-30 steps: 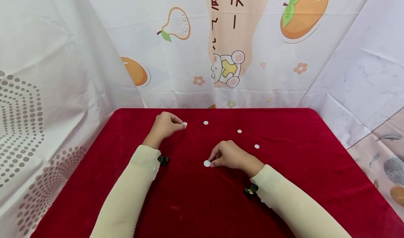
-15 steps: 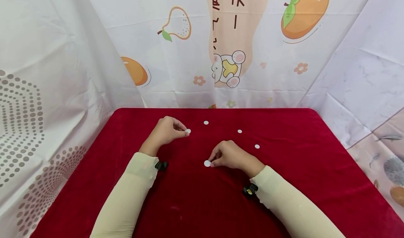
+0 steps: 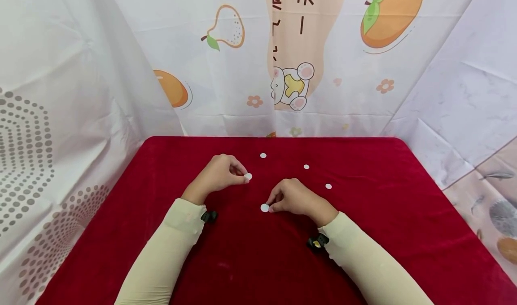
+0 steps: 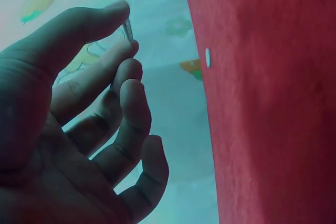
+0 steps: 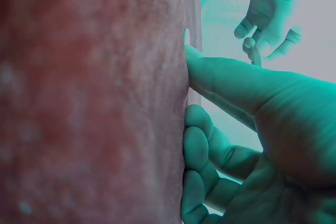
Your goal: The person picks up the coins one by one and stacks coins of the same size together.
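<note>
At the far left hangs a white curtain (image 3: 32, 139) printed with grey dots, beside the red tablecloth (image 3: 238, 260). From the near left a cream left sleeve (image 3: 159, 255) reaches in, a small black device (image 3: 209, 216) at the right of its cuff. Beyond the cuff, the left hand (image 3: 218, 174) pinches a raised white disc (image 3: 248, 176) between thumb and index finger, its other fingers loosely bent; the left wrist view shows this disc edge-on, clear of the cloth. To the right of it and farther back, a far white disc (image 3: 263, 155) lies near the table's far edge, in front of the fruit-print curtain (image 3: 226, 85). Nearer, almost in line with that one, a larger-looking near white disc (image 3: 264, 208) lies on the cloth. The right hand (image 3: 299, 199) has its thumb and index fingertip grasping this disc at its right edge, while the remaining fingers curl down against the tablecloth. Farther back and to the right, a middle white disc (image 3: 306, 166) and a rightmost white disc (image 3: 328, 186) lie apart from each other, the latter nearer. A second black device (image 3: 317, 242) sits at the cuff of the cream right sleeve (image 3: 371, 255), which enters from the near right. A marble-patterned curtain (image 3: 456, 103) hangs on the right.
</note>
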Demonstrator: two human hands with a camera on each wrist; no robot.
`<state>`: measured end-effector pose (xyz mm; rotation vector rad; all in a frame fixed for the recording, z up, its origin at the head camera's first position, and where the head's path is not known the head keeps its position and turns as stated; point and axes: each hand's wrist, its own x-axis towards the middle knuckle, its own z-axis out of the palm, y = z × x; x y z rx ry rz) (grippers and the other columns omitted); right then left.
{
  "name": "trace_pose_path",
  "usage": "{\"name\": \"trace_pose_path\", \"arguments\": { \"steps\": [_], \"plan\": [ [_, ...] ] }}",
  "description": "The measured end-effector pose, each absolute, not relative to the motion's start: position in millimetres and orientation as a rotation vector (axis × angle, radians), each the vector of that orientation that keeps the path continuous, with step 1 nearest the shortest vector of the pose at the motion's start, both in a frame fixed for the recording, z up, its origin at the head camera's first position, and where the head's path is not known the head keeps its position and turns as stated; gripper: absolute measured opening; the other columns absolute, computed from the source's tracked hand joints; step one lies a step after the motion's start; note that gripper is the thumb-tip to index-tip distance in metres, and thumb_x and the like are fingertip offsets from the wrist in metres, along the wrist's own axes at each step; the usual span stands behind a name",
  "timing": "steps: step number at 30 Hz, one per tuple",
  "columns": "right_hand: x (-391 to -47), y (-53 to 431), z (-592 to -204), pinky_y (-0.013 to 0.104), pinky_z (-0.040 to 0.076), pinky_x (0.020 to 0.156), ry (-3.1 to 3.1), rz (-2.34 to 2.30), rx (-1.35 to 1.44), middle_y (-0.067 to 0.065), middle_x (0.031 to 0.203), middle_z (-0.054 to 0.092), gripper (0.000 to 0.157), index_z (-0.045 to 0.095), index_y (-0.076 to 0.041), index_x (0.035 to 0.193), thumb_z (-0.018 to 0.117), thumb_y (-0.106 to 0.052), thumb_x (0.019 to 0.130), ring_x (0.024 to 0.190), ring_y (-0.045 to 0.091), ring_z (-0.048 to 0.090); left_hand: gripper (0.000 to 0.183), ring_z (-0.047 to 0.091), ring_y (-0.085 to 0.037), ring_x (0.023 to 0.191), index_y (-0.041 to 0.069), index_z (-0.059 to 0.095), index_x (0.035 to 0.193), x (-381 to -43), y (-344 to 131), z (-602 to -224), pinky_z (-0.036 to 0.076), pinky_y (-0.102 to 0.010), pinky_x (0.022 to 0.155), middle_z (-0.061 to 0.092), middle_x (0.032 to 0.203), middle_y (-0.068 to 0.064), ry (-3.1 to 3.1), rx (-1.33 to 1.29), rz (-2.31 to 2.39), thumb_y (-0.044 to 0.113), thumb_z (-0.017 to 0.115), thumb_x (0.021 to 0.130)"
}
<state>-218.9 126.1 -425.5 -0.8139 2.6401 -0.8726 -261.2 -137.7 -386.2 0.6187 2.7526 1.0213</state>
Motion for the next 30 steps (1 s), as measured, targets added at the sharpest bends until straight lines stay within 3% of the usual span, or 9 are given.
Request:
{"name": "trace_pose_path", "arguments": {
  "steps": [10, 30],
  "plan": [
    [-219, 127, -425, 0.025, 0.052, 0.062, 2.635, -0.884, -0.798, -0.013, 0.071, 0.072, 0.010, 0.085, -0.023, 0.090, 0.088, -0.017, 0.083, 0.066, 0.005, 0.061, 0.010, 0.067, -0.011, 0.077, 0.020, 0.082, 0.089, -255, -122, -398, 0.057, -0.028, 0.072, 0.073, 0.087, 0.008, 2.657, 0.771, 0.933, 0.024, 0.089, 0.083],
    [-219, 127, -426, 0.024, 0.051, 0.061, 2.630, -0.894, -0.822, -0.013, 0.072, 0.072, 0.011, 0.085, -0.023, 0.091, 0.088, -0.017, 0.083, 0.067, 0.006, 0.062, 0.010, 0.068, -0.010, 0.072, 0.023, 0.081, 0.084, -244, -109, -403, 0.058, -0.028, 0.069, 0.073, 0.078, 0.011, 2.534, 0.847, 0.847, 0.025, 0.090, 0.081]
  ]
}}
